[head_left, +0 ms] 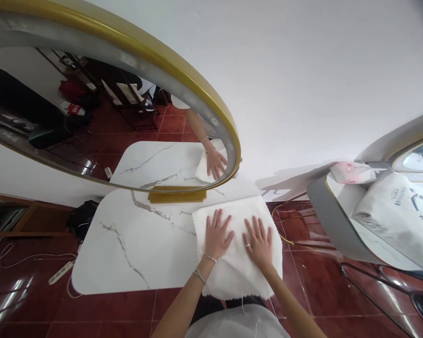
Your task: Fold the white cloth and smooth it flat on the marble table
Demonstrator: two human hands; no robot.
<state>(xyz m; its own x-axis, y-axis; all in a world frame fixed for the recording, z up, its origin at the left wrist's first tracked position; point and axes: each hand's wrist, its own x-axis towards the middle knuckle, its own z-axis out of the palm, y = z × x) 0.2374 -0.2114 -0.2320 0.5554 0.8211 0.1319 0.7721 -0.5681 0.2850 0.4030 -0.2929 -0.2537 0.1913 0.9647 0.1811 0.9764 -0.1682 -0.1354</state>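
A white cloth with a scalloped edge is spread over the right end of the marble-patterned table, its near edge reaching the table's front. My left hand lies flat on the cloth's left part, fingers stretched out and pointing away from me. Flat on the right part rests my right hand, a ring on one finger and the fingers spread. Neither hand grips anything. What lies beneath the cloth, apart from the tabletop, is hidden.
A large gold-framed mirror stands on a gold base at the table's back. To the right is a second table with a white printed fabric. A power strip and a black bag are at left.
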